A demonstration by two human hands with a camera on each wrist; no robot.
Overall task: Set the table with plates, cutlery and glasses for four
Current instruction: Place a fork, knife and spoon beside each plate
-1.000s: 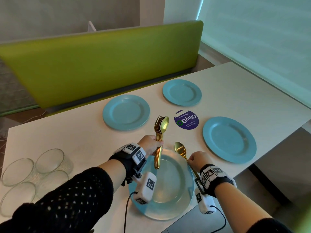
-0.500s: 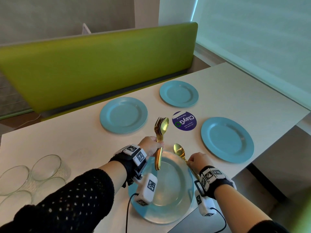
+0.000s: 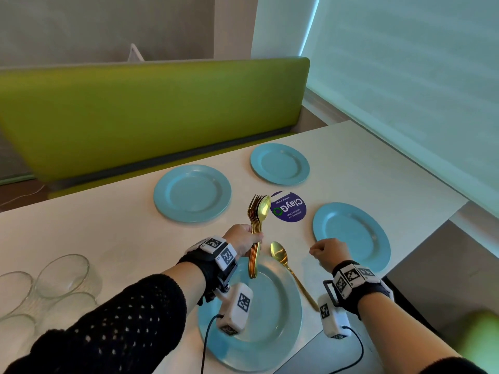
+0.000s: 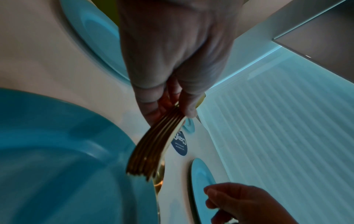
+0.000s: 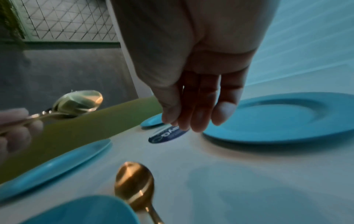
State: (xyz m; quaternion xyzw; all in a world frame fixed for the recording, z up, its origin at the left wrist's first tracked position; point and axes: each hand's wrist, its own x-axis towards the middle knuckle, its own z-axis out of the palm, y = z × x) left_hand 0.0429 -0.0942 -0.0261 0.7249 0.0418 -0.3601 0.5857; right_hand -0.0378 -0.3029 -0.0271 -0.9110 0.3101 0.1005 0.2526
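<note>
Four blue plates lie on the white table: a near plate point(image 3: 275, 306), a far left plate point(image 3: 192, 193), a far right plate point(image 3: 279, 163) and a right plate point(image 3: 351, 236). My left hand point(image 3: 249, 237) grips a bundle of gold forks and spoons point(image 3: 258, 220) upright above the near plate's far rim; the handles point(image 4: 153, 148) fan out below the fingers. One gold spoon point(image 3: 286, 265) lies on the table just right of the near plate, bowl away from me point(image 5: 134, 181). My right hand point(image 3: 322, 251) hovers right of that spoon, fingers point(image 5: 191, 106) relaxed and holding nothing.
Several clear glasses point(image 3: 62, 273) stand together at the table's left edge. A round purple sticker point(image 3: 288, 207) marks the table between the plates. A green bench back point(image 3: 151, 112) runs behind the far edge. The table's right edge point(image 3: 432, 238) drops off near the right plate.
My right hand has let go of the single gold spoon, which now lies beside the near plate, and has moved to the right. The left hand still holds the bundle in place.
</note>
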